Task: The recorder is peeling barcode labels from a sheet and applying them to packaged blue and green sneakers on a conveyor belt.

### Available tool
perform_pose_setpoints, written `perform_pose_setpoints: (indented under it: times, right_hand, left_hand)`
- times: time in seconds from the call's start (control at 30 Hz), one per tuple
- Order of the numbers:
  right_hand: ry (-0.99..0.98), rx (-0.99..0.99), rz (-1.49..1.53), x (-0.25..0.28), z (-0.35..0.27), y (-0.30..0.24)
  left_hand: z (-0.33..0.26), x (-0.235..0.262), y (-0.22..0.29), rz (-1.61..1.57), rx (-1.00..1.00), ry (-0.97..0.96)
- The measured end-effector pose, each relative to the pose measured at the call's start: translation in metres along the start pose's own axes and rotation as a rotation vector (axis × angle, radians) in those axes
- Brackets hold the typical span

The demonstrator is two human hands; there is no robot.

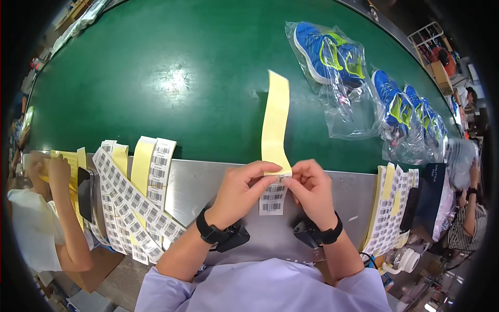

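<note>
Both my hands meet over the metal ledge (202, 179) at the near edge of a green conveyor belt (171, 78). My left hand (241, 187) and my right hand (311, 188) pinch the same label strip (274, 117) where its yellow backing curls up and away over the belt. Below my fingers hangs the strip's white end with barcode labels (273, 198). I wear a black device on each wrist.
Long barcode label strips (132, 208) lie piled on the ledge to my left, more strips (387, 213) to my right. Bagged blue shoes (332, 57) and further bags (410, 114) ride the belt at right. A person's arm (62, 208) works at left, another person sits at far right.
</note>
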State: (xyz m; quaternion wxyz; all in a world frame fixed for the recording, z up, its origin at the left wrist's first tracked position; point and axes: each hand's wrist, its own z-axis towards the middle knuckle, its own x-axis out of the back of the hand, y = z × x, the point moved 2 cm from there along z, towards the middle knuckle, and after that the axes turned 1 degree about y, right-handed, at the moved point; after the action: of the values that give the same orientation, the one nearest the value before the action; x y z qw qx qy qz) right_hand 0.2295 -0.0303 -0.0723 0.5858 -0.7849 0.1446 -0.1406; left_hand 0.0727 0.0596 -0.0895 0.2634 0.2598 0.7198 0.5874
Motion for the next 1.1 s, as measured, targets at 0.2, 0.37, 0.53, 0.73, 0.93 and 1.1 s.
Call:
perform_pose_setpoints:
  times: [0.2, 0.37, 0.53, 0.73, 0.93, 1.1]
  right_hand:
    - [0.024, 0.445, -0.372, 0.001, 0.004, -0.023]
    - [-0.027, 0.544, -0.464, 0.000, -0.002, -0.030]
    - [0.062, 0.474, -0.317, -0.001, -0.015, -0.033]
    - [0.152, 0.739, -0.546, 0.004, -0.022, -0.036]
    - [0.035, 0.849, -0.480, 0.017, -0.030, -0.075]
    - [0.154, 0.733, -0.052, 0.082, 0.086, -0.136]
  left_hand:
    - [-0.002, 0.001, 0.008, -0.050, -0.012, 0.005]
    - [-0.009, 0.002, 0.016, -0.015, -0.021, 0.062]
    - [-0.012, -0.003, 0.015, 0.006, -0.045, 0.054]
    - [-0.015, -0.023, 0.016, -0.198, 0.055, -0.053]
    - [-0.018, -0.024, 0.001, -0.152, 0.056, 0.032]
    - [-0.041, -0.002, -0.011, -0.038, 0.084, 0.203]
